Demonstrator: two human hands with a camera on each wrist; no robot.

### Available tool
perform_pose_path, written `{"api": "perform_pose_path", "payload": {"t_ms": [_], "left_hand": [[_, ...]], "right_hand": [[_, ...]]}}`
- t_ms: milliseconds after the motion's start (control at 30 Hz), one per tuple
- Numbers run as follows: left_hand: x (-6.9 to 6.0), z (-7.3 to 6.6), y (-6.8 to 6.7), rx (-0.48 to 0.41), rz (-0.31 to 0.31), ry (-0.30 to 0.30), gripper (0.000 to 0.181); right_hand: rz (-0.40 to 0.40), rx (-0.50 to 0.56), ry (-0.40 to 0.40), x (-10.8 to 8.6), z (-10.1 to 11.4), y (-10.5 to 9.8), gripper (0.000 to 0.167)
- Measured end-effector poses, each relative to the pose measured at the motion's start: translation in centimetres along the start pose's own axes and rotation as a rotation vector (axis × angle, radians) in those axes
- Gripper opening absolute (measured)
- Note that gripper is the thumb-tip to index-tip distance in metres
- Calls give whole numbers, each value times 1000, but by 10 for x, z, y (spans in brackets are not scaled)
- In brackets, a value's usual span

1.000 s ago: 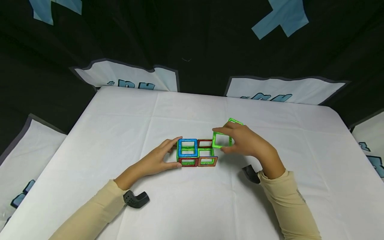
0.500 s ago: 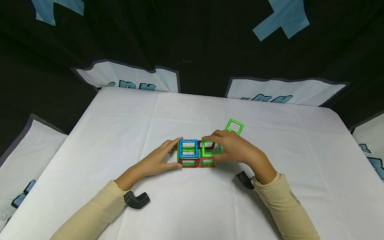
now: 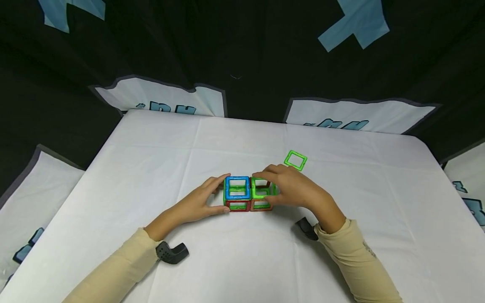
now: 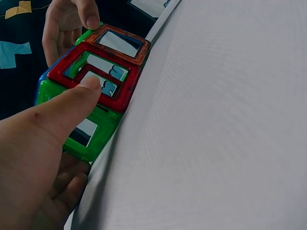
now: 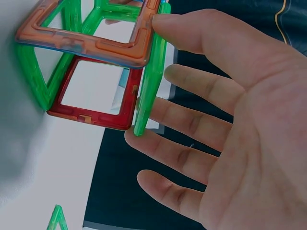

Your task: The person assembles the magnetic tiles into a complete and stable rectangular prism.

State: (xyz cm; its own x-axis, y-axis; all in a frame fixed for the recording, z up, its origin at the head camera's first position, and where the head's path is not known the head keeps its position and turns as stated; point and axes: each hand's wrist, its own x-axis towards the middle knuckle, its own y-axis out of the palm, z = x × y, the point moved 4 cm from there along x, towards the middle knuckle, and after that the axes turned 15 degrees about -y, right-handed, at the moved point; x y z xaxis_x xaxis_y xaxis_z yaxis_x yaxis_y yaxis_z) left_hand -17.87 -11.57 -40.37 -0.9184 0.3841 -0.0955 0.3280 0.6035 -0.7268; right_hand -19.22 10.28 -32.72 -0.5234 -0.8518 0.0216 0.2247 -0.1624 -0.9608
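Two joined cubes of square magnetic tiles stand mid-table in the head view. The left cube has a blue tile [image 3: 237, 198] on top and a red tile [image 4: 125, 98] in front. An orange tile [image 5: 103, 50] fronts the right cube. My left hand [image 3: 197, 200] holds the left cube, thumb on the red tile and fingers round the far side. My right hand [image 3: 295, 185] pinches a green tile [image 5: 152, 79] lying over the right cube's top, thumb at the near edge and fingers at the far edge. The hand partly hides the right cube in the head view.
A loose green square tile [image 3: 286, 160] lies on the white table [image 3: 341, 261], beyond my right hand. Dark curtains [image 3: 257, 50] hang behind the table's far edge. A black wrist device [image 3: 172, 252] sits at the left cuff, another [image 3: 307, 229] at the right.
My right hand has moved left and brought the green tile from beside the right cube onto its top. The loose green tile is now uncovered. My left hand has stayed put.
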Motion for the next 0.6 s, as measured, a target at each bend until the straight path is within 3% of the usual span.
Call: {"api": "perform_pose_path", "payload": {"t_ms": [600], "left_hand": [[0,0,0,2,-3,5,86]], "right_hand": [[-6,12,-1,2,1,0,57]]}}
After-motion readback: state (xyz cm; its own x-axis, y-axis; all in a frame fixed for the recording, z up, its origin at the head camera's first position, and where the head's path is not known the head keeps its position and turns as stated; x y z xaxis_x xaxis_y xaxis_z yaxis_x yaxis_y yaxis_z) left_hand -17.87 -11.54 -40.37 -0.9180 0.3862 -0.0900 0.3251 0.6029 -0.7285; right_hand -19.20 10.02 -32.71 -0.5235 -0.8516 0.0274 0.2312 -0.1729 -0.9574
